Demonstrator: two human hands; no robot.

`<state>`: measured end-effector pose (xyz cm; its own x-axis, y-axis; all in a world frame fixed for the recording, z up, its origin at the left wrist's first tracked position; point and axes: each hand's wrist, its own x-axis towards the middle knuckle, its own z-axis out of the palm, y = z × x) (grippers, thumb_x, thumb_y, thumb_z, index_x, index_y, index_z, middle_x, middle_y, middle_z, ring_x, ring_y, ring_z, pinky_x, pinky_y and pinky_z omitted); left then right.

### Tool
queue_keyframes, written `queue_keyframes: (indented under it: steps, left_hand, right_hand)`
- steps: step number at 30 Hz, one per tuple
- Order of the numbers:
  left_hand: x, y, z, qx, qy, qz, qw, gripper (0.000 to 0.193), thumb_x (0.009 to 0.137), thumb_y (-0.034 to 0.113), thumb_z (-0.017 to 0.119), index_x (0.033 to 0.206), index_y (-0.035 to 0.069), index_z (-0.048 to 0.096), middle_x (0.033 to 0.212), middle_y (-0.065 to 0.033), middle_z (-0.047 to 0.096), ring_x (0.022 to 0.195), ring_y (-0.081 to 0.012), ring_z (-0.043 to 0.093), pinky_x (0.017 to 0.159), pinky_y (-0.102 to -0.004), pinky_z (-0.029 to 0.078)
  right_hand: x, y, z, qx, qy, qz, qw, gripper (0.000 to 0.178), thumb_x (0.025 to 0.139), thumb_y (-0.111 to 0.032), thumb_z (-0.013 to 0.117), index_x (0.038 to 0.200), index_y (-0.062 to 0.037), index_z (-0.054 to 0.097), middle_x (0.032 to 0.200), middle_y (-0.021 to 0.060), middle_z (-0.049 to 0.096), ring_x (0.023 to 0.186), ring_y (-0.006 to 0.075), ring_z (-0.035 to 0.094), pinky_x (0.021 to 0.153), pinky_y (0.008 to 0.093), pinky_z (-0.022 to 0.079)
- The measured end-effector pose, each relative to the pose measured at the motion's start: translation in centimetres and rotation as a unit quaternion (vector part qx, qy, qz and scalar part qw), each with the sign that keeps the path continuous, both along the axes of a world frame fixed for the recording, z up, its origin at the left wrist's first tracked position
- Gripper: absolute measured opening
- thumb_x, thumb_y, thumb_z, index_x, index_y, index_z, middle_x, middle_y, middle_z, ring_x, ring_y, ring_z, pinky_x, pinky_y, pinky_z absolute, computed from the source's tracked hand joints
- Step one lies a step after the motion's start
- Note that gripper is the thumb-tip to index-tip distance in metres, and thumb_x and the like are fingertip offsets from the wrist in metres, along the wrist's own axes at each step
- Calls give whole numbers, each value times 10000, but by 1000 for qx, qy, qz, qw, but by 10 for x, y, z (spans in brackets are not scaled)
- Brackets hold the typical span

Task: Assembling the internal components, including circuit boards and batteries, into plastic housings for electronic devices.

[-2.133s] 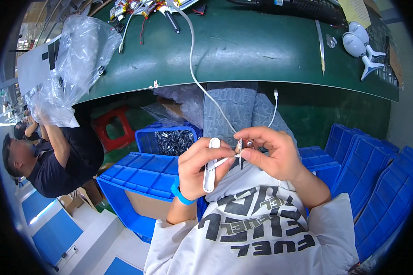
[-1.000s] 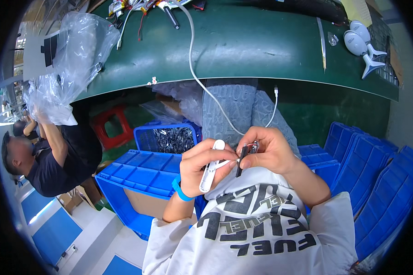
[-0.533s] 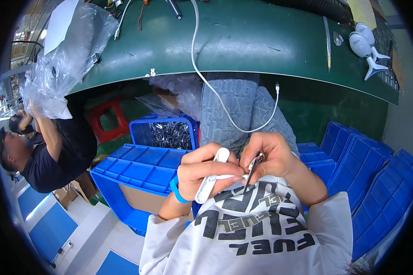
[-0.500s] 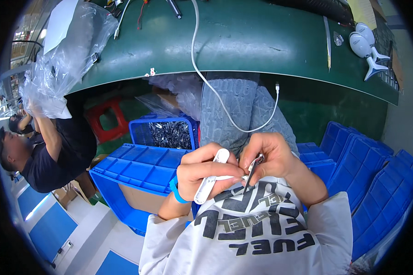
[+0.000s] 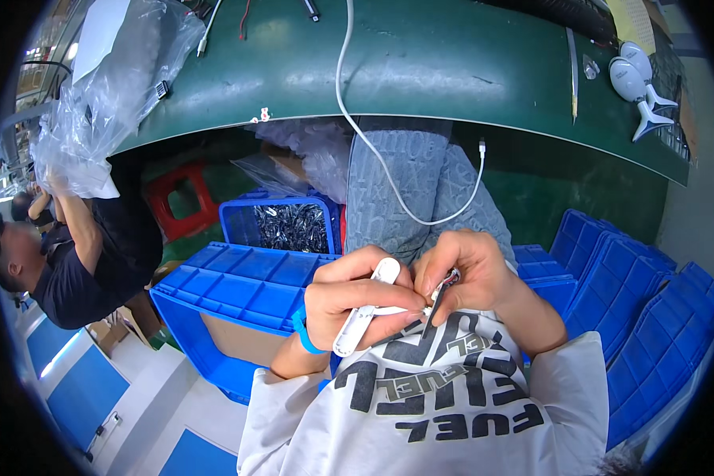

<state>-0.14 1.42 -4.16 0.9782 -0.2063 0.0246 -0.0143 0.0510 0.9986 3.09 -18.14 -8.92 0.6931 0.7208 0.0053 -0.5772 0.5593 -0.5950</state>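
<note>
My left hand [image 5: 349, 297] is closed round a white plastic casing [image 5: 355, 324], a long rounded shell with a short stem pointing toward my other hand. Held between the fingertips of my right hand [image 5: 472, 274] is a thin dark strip [image 5: 436, 305] with small wires [image 5: 452, 278] at its upper end. The stem's tip and the strip meet where both hands' fingertips come together; the fingers hide the exact contact. Both hands are above my lap, in front of my shirt.
A green table [image 5: 420, 79] spans the far side, with a white cable [image 5: 377, 155] hanging off its edge. Two white handheld devices [image 5: 639, 87] lie at its right. Blue crates [image 5: 246, 285] stand left and right. At far left a co-worker [image 5: 79, 270] handles a clear plastic bag [image 5: 103, 111].
The view has shifted slightly. My hands keep nearly the same grip, with the dark strip tilted a little differently between the right fingertips.
</note>
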Motion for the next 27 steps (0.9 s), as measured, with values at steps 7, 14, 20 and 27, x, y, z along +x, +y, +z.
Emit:
queue_keyframes:
  steps: [7, 14, 20, 27]
  left_hand:
    - [5, 4, -1, 100, -2, -2, 995, 137, 740, 64, 778, 835, 21, 689, 813, -107, 645, 701, -174, 602, 610, -265, 462]
    - [-5, -6, -9, 45, 77, 130, 987, 102, 792, 0, 727, 849, 4, 642, 846, -94, 613, 732, -141, 569, 662, -246, 442]
    - [-11, -20, -18, 4, 118, 187, 975, 80, 836, -11, 692, 893, 0, 636, 894, -72, 590, 778, -104, 525, 704, -225, 409]
    - [-10, -16, -19, -4, 92, 155, 984, 109, 837, -50, 628, 942, -21, 633, 943, -110, 612, 819, -124, 577, 729, -232, 443]
  right_hand:
    - [3, 3, -2, -76, -33, -23, 996, 359, 789, -74, 785, 1060, -12, 559, 983, 64, 609, 929, 119, 594, 804, 251, 471]
    - [15, 11, 12, -336, -329, -207, 858, 617, 700, -76, 799, 1231, -29, 489, 1295, 152, 485, 1159, 248, 517, 914, 376, 438]
    - [14, 16, 19, -416, -452, -272, 740, 304, 670, 3, 758, 952, 7, 644, 824, 127, 674, 686, 276, 645, 668, 356, 482]
    - [13, 17, 18, -431, -479, -280, 711, 255, 692, 37, 759, 922, 37, 648, 792, 150, 694, 609, 258, 671, 517, 312, 513]
